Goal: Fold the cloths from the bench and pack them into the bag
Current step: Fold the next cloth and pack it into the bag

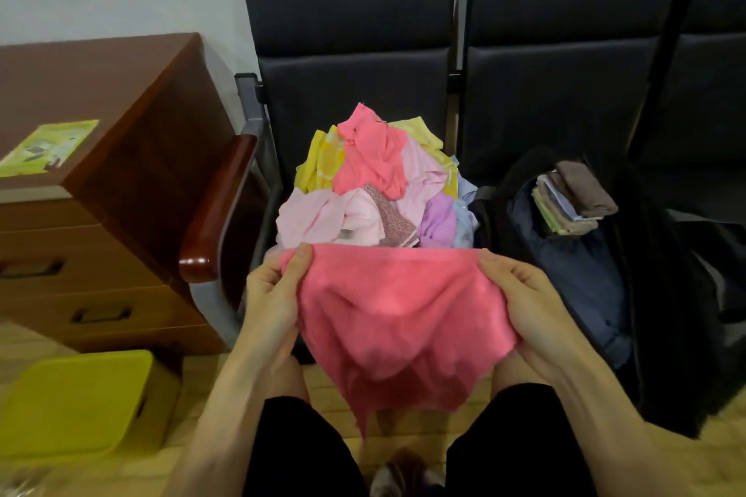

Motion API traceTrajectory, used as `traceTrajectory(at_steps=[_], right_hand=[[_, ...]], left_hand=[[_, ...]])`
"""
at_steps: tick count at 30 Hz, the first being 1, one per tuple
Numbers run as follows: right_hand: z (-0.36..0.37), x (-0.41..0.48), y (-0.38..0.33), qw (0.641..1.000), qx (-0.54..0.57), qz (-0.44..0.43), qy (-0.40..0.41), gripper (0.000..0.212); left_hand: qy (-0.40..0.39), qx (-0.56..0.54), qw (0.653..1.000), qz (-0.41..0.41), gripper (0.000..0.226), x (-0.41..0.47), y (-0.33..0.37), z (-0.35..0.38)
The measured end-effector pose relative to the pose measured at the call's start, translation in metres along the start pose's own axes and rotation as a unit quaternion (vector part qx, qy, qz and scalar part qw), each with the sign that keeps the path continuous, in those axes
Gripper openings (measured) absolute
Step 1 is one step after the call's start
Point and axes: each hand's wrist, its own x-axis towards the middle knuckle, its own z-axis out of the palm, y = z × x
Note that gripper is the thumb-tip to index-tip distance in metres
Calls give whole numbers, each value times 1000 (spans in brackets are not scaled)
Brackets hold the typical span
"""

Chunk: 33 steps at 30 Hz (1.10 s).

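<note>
Left hand [271,297], right hand [527,297]: each grip pinches a top corner of pink cloth [399,319], spread for folding.

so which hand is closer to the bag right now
Right. The right hand grips one corner of the pink cloth, just beside the bag; the left hand grips the opposite corner, across the cloth from the bag, near the armrest.

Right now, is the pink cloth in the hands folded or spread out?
Spread out. The left hand and right hand grip its top corners, stretching the pink cloth wide; the rest hangs loose, unfolded.
</note>
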Motion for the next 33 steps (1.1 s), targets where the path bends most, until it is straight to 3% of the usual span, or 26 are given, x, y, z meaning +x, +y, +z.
traceTrajectory(at_steps=[3, 5, 10, 23, 29, 33], right_hand=[[10, -10, 9, 1000, 14, 15, -24, 20], [16, -14, 15, 999, 17, 27, -41, 28], [34, -24, 25, 995, 15, 61, -72, 24], [49, -23, 32, 995, 2, 89, -54, 21], [50, -20, 33, 991, 29, 123, -52, 24], [48, -18, 34, 988, 31, 135, -62, 19]], left_hand=[[-8, 7, 1000, 22, 56, -16, -12, 16], [-28, 0, 999, 28, 70, -28, -19, 27], [-109, 28, 991, 72, 19, -56, -23, 47], [-206, 21, 976, 64, 27, -57, -36, 37], [-245, 95, 963, 66, 62, -54, -42, 31], [-201, 126, 965, 115, 28, -50, -46, 33]])
